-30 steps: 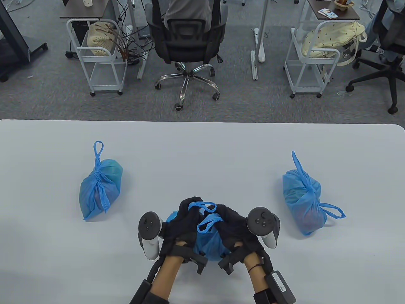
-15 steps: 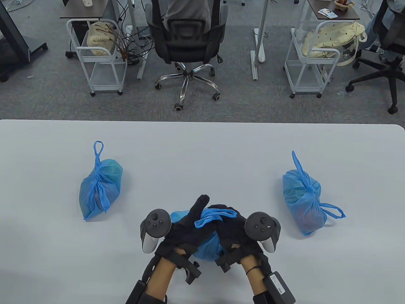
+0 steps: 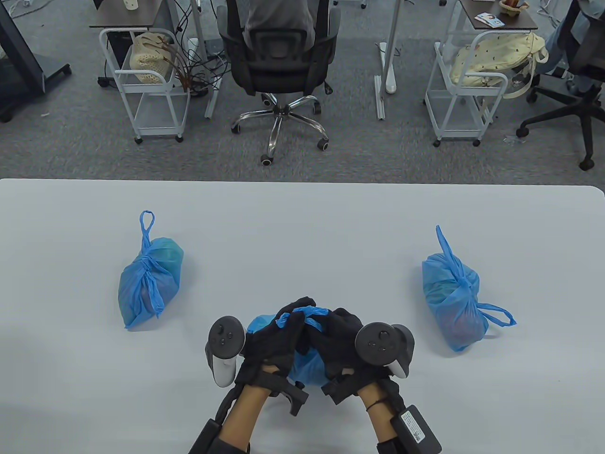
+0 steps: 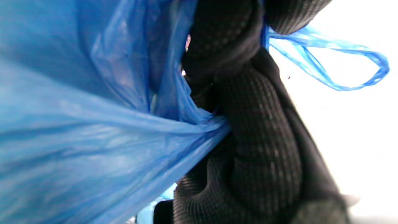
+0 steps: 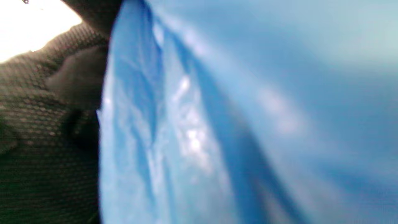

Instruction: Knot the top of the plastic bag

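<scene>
A blue plastic bag (image 3: 309, 369) sits at the table's near middle, between my two hands. My left hand (image 3: 279, 333) and right hand (image 3: 338, 333) meet over its top, fingers curled around the blue handle strips (image 3: 307, 312), which are bunched between them. In the left wrist view my gloved fingers (image 4: 258, 130) grip gathered plastic (image 4: 93, 140), and a free handle loop (image 4: 342, 68) sticks out to the right. In the right wrist view the bag's plastic (image 5: 248, 124) fills the frame, with my glove (image 5: 46, 124) at the left.
Two other blue bags lie on the white table (image 3: 302, 227), one at the left (image 3: 149, 283) and one at the right (image 3: 453, 298), both with their tops tied. Beyond the far edge stand an office chair (image 3: 279, 61) and white carts (image 3: 146, 80).
My hands have closed together over the bag top. The handle loops that lay open above the hands are now bunched small between the fingers. My left finger that pointed away has curled in.
</scene>
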`<state>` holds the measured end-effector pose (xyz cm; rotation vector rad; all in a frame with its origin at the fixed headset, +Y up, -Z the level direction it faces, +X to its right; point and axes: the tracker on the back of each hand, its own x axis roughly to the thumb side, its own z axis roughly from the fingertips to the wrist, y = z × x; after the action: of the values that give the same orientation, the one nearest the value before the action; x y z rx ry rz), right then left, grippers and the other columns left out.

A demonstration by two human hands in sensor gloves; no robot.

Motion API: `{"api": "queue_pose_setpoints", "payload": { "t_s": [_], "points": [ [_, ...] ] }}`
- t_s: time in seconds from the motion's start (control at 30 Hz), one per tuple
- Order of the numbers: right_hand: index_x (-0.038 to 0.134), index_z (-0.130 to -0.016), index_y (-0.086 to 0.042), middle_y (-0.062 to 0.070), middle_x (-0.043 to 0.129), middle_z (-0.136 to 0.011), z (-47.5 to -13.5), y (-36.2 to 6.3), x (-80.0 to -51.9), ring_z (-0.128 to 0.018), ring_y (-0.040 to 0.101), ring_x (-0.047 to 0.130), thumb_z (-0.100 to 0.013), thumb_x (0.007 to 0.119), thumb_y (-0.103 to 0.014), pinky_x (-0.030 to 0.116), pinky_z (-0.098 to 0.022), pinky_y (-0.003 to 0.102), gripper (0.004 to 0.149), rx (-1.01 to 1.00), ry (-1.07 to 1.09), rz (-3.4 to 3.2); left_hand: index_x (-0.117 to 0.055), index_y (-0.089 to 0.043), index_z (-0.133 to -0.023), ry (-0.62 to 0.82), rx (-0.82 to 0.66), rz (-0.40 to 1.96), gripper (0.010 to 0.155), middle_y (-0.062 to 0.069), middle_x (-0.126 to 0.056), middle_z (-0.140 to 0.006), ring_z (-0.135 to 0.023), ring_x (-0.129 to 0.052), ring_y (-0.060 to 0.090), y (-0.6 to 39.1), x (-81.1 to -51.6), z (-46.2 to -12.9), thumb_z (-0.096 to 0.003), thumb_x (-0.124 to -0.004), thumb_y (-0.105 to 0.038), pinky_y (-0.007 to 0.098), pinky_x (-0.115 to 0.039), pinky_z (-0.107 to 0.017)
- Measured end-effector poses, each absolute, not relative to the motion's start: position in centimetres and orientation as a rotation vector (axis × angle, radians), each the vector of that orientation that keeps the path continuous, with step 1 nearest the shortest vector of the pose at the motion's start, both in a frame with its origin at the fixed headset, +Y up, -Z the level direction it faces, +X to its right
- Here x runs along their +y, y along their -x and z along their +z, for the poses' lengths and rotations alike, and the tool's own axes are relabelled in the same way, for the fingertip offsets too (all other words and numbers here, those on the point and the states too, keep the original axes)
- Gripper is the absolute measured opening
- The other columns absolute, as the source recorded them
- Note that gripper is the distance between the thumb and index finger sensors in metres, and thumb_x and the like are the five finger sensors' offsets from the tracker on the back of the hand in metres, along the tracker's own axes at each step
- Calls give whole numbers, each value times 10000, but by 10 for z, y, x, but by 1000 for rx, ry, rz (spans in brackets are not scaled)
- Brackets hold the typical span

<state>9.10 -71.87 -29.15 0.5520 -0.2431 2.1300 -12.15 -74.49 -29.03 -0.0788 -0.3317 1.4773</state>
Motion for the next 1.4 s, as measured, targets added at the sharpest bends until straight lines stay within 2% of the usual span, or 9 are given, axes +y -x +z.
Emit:
{"api": "queue_pose_setpoints", "payload": {
  "t_s": [0.13, 0.23, 0.33, 0.43, 0.5, 0.63, 0.8, 0.97, 1.4],
  "points": [
    [728, -953, -98, 119, 906, -754, -294, -105, -718, -814, 455, 808, -498, 811, -504, 554, -571, 741, 615, -125, -535, 1934, -712, -349, -1006, 87, -341, 1503, 508, -139, -998, -373, -636, -985, 213, 123, -743, -291, -572, -552, -557, 603, -597, -725],
    [594, -1035, -110, 165, 791, -900, -288, -110, -706, -862, 484, 746, -486, 825, -548, 529, -573, 752, 739, -272, -528, 1867, -728, -321, -1000, 93, -358, 1497, 512, -118, -1002, -369, -629, -987, 228, 123, -742, -291, -569, -568, -546, 616, -591, -721],
    [621, -1029, -151, 142, 834, -849, -277, -109, -686, -815, 458, 800, -468, 867, -517, 554, -560, 742, 714, -479, -540, 1820, -746, -314, -989, 58, -387, 1389, 511, -125, -1008, -350, -602, -1007, 223, 120, -737, -289, -565, -577, -544, 616, -620, -703],
    [828, -859, -178, 78, 953, -663, -266, -106, -675, -679, 381, 930, -471, 887, -383, 626, -533, 710, 443, -633, -492, 1818, -752, -315, -986, 81, -397, 1394, 514, -129, -1016, -355, -605, -1013, 223, 117, -738, -289, -563, -576, -548, 614, -626, -702],
    [873, -800, -177, 70, 980, -594, -262, -106, -673, -608, 348, 971, -468, 888, -339, 664, -510, 691, 370, -704, -454, 1826, -739, -319, -997, 119, -405, 1451, 520, -134, -1029, -394, -634, -1009, 224, 117, -740, -289, -566, -571, -558, 616, -618, -708],
    [865, -807, -168, 69, 984, -573, -264, -110, -677, -578, 339, 980, -473, 886, -309, 671, -507, 686, 363, -674, -423, 1806, -709, -328, -1023, 209, -396, 1623, 504, -118, -1069, -543, -667, -1003, 224, 118, -747, -290, -576, -592, -528, 623, -597, -721],
    [865, -808, -174, 56, 994, -538, -267, -118, -680, -544, 325, 993, -471, 889, -310, 689, -499, 670, 364, -675, -384, 1811, -673, -333, -1044, 263, -379, 1754, 541, -114, -1071, -638, -692, -994, 208, 124, -753, -294, -585, -518, -574, 617, -586, -738],
    [890, -774, -154, 41, 1010, -497, -270, -110, -679, -522, 316, 1008, -461, 901, -329, 710, -490, 659, 358, -593, -499, 1927, -685, -339, -1036, 273, -354, 1779, 528, -88, -1059, -736, -668, -1000, 195, 125, -756, -295, -588, -525, -568, 582, -607, -743],
    [916, -742, -145, 33, 1031, -468, -272, -100, -680, -507, 308, 1033, -442, 926, -336, 732, -486, 651, 356, -512, -644, 2211, -765, -337, -959, 271, -342, 1718, 429, 4, -992, -845, -548, -1040, 133, 126, -754, -296, -566, -696, -496, 512, -679, -737]
  ]
}}
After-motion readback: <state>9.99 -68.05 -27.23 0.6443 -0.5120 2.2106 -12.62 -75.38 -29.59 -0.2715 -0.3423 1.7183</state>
